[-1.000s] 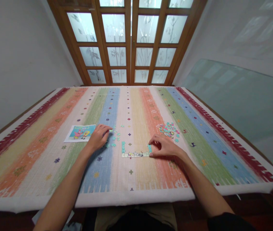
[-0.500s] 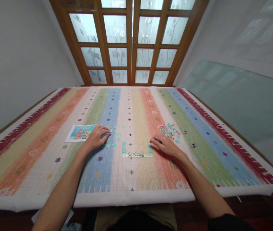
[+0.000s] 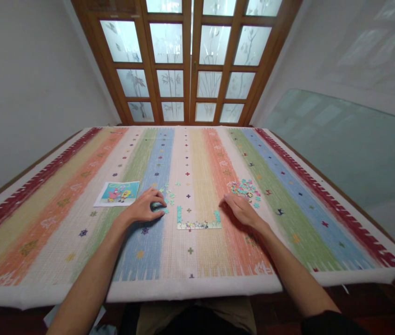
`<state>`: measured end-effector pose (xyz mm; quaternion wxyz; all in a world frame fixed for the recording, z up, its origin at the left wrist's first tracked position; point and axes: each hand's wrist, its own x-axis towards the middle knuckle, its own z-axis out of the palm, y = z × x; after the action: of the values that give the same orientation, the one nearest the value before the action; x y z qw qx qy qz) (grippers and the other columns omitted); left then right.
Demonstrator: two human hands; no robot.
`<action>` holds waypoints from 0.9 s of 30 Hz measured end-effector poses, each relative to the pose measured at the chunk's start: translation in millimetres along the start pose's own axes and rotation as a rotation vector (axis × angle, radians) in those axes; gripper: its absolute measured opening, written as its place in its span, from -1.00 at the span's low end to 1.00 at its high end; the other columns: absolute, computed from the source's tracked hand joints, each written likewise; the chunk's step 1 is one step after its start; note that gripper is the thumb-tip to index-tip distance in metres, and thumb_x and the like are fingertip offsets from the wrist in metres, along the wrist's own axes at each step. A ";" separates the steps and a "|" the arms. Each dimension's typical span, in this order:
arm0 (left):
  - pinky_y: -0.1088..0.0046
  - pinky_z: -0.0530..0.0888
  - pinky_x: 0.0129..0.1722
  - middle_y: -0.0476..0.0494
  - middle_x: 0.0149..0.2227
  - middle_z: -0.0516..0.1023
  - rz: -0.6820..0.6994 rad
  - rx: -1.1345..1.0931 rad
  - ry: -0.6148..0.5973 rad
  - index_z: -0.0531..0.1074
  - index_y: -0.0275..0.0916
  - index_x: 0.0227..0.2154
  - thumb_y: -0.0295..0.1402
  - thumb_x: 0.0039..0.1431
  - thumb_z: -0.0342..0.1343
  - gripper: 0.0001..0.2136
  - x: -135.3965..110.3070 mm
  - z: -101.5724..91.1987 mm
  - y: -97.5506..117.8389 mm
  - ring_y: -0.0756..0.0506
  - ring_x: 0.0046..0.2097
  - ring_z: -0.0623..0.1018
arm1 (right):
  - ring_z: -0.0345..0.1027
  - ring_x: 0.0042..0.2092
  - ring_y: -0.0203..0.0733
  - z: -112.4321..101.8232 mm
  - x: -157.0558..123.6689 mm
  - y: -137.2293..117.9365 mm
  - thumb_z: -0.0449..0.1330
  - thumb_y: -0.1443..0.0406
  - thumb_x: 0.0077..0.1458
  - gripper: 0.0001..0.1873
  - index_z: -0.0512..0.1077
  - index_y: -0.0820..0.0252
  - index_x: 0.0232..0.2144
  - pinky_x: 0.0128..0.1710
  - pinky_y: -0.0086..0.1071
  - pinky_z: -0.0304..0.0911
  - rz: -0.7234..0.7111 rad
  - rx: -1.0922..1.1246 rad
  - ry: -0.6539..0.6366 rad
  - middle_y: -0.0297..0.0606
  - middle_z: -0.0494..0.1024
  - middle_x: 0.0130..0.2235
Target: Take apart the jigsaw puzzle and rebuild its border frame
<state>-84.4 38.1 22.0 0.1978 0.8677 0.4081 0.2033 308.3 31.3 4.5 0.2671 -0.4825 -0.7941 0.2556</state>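
Note:
My left hand [image 3: 144, 210] rests on the striped mat [image 3: 190, 260], its fingers arched and pinched on a small teal puzzle piece [image 3: 164, 211] at the near edge of some scattered teal pieces [image 3: 168, 190]. A partly joined puzzle border [image 3: 198, 224], shaped like a shallow U, lies between my hands. My right hand [image 3: 241, 209] lies flat just right of that border with its fingers stretched out and nothing in them. Its fingertips point toward a heap of mixed coloured pieces [image 3: 245, 188] a little farther away.
A printed cartoon reference picture [image 3: 117, 193] lies left of my left hand. The mat covers a large table that ends at wooden glass-paned doors [image 3: 190, 60]. A sheet of glass [image 3: 351, 144] leans along the right wall.
My left hand drew back toward me from the scattered teal pieces and closed on one. My right hand let go of the border's right corner and slid a little right and away.

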 end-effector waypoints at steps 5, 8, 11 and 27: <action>0.14 0.46 0.00 -0.15 -0.23 0.56 -0.001 -0.017 -0.017 0.59 -0.13 -0.37 -0.26 0.09 0.23 -0.89 1.2 2.2 2.6 -0.23 -0.10 0.52 | 0.50 -0.24 -0.05 -0.3 1.0 -1.6 -0.19 0.10 0.43 -0.41 0.51 0.14 -0.43 -0.08 -0.19 0.32 0.021 0.065 0.034 -0.13 0.64 -0.33; 0.14 0.46 -0.02 -0.13 -0.27 0.57 0.009 -0.026 0.002 0.55 -0.14 -0.39 -0.29 0.08 0.21 -0.93 2.3 3.6 4.0 -0.22 -0.13 0.53 | 0.51 -0.25 -0.06 1.4 1.1 -1.0 -0.17 0.09 0.43 -0.42 0.52 0.14 -0.43 -0.08 -0.20 0.32 0.033 0.094 0.048 -0.14 0.65 -0.33; 0.18 0.48 -0.09 -0.11 -0.33 0.58 -0.003 -0.077 0.006 0.50 -0.14 -0.42 -0.32 0.10 0.17 -0.95 4.1 4.7 8.4 -0.19 -0.20 0.54 | 0.51 -0.24 -0.05 4.0 1.0 -1.2 -0.17 0.07 0.43 -0.41 0.52 0.15 -0.42 -0.08 -0.19 0.32 0.030 0.127 0.059 -0.13 0.65 -0.33; 0.23 0.48 -0.08 -0.16 -0.25 0.67 -0.084 -0.455 0.051 0.60 -0.16 -0.27 -0.26 0.25 0.12 -0.83 20.8 33.6 48.2 -0.15 -0.19 0.60 | 0.46 -0.30 -0.12 13.2 0.2 -28.8 0.12 0.04 0.27 -0.66 0.50 0.14 -0.37 -0.21 -0.23 0.33 0.032 0.308 -0.064 -0.20 0.60 -0.36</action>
<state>-24.7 20.2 22.3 0.3862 0.7778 0.3922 0.3035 281.1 17.9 14.0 0.3082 -0.4401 -0.7458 0.3938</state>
